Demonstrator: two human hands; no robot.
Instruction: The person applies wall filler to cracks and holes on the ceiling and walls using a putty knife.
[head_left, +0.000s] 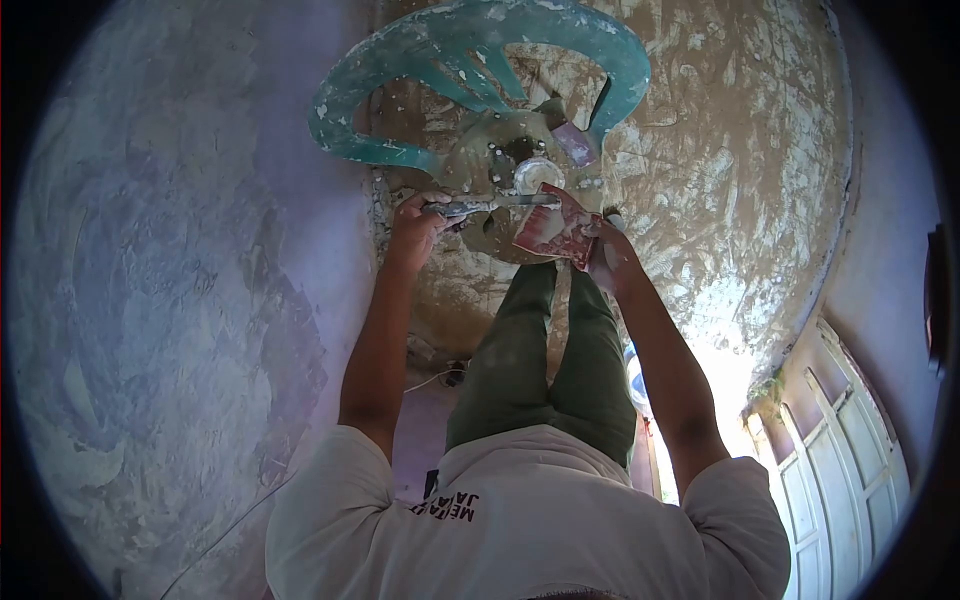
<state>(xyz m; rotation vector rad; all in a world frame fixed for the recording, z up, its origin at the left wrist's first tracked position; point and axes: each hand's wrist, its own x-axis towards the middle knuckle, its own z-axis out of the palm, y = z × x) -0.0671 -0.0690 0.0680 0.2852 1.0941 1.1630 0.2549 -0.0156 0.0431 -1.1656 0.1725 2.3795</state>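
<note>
Near the middle of the view, my left hand (425, 225) is closed around the handle of a putty knife (490, 204), which points to the right. The blade's far end meets the upper part of a red, putty-smeared piece (555, 232). My right hand (608, 250) grips that red piece by its right edge. Just above it lies a round whitish thing (538, 176) on the seat of a green plastic chair (480, 50), spattered with white. A purplish block (575, 145) rests at the chair's right side.
A patchy plastered wall (170, 280) runs along the left. The brown ground (720, 180) is streaked with white. A pale panelled door or gate (840, 460) stands at the lower right, beside bright light. A thin cable (240, 520) crosses at lower left.
</note>
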